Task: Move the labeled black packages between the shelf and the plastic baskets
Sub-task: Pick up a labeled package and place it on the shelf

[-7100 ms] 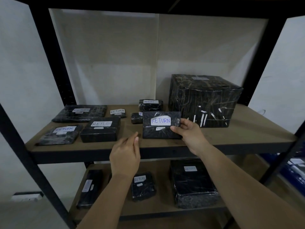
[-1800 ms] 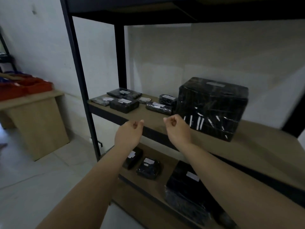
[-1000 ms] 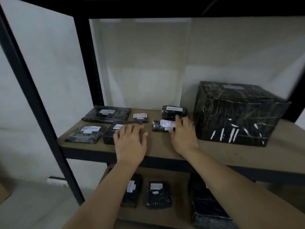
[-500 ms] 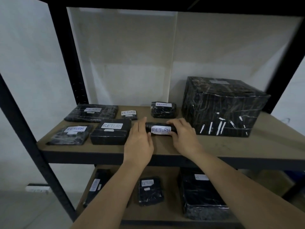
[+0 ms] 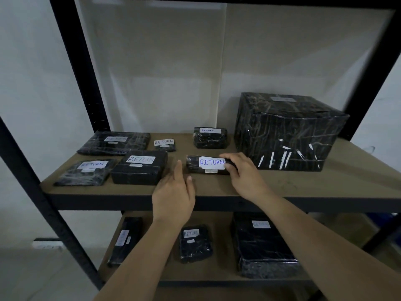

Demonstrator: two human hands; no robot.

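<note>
Right hand grasps a slim RETURN pack on the upper shelf; left hand released beside it.

Shelf [image 5: 303, 185]: black metal posts, matt wood-look board. Big box [image 5: 286, 131]: cuboid, wrinkled glossy black wrap, white tape strips. Flat packs [image 5: 138, 168] at left: same film, paper labels. Slim pack [image 5: 208, 165]: narrow bar, at mid-shelf near the front edge, right hand [image 5: 245, 177] curled over its right end; grip appears light. Left hand [image 5: 173, 194]: fingers straight, just short of the pack's left end. Recommend supporting both ends, since slick film may slip; lift level, clear of the box.
</note>
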